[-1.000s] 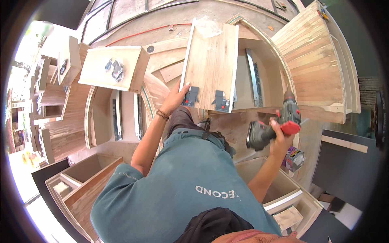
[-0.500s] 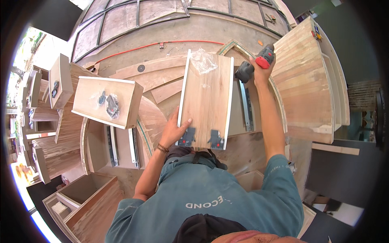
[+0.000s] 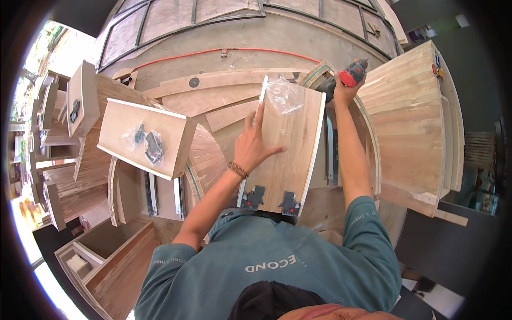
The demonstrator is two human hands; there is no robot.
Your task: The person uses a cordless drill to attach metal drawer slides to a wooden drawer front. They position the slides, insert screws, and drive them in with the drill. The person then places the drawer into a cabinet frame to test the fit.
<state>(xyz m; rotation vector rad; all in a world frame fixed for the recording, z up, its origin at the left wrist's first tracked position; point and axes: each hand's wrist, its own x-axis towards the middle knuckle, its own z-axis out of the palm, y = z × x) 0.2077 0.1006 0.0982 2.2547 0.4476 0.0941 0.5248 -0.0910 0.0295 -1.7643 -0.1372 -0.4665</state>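
A wooden drawer (image 3: 285,160) with white side edges lies in front of me, its flat panel facing up. Two dark grey drawer clips (image 3: 289,203) with red spots sit at its near corners, and a crumpled clear plastic bag (image 3: 285,96) lies on its far end. My left hand (image 3: 252,148) is at the drawer's left edge, fingers stretched forward and thumb spread over the panel; it grips nothing. Beyond the far right corner, my right hand (image 3: 349,92) is closed around a red and black cordless drill (image 3: 353,73) whose nose points right and away.
On the left, another drawer (image 3: 144,125) bears bagged dark fittings (image 3: 153,146). Metal drawer slides (image 3: 179,197) line a cabinet beneath it. A wooden cabinet (image 3: 402,117) stands at right, an open wooden box (image 3: 114,242) at lower left. A red hose (image 3: 186,55) crosses the floor behind curved boards (image 3: 197,98).
My left hand has slid forward along the drawer's left edge, its fingers now spread out. In the picture the drawer sits lower and more tilted. The drill stays in my right hand.
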